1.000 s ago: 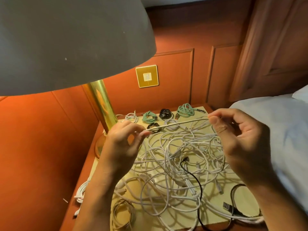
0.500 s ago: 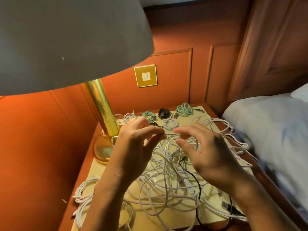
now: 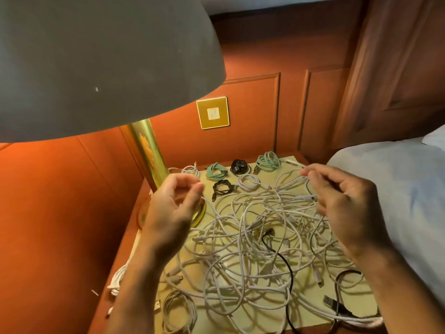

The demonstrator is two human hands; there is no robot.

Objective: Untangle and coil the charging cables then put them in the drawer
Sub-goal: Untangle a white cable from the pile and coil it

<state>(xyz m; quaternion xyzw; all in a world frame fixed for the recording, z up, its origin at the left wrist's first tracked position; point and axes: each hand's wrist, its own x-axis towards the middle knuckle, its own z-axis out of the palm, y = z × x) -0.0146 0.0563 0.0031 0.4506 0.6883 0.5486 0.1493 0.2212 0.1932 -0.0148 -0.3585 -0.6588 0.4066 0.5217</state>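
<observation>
A big tangle of white charging cables (image 3: 260,237) covers the pale yellow nightstand top (image 3: 361,302), with a black cable (image 3: 284,261) running through it. My left hand (image 3: 173,208) hovers by the lamp base, thumb and fingers curled and pinching a white strand at the tangle's left edge. My right hand (image 3: 344,203) is raised at the right and pinches a loop of white cable (image 3: 289,174) near a plug end. Several small coiled cables lie at the back: teal (image 3: 216,171), black (image 3: 238,167), teal (image 3: 268,162), black (image 3: 222,186). No drawer is in view.
A brass lamp stem (image 3: 147,150) and its wide grey shade (image 3: 96,63) fill the upper left, close to my left hand. A bed with a pale sheet (image 3: 397,189) borders the nightstand on the right. More white cable hangs over the left edge (image 3: 118,278).
My hands came together over the tangle, then moved apart again. The taut white strand held between them a second ago now hangs slack in loops.
</observation>
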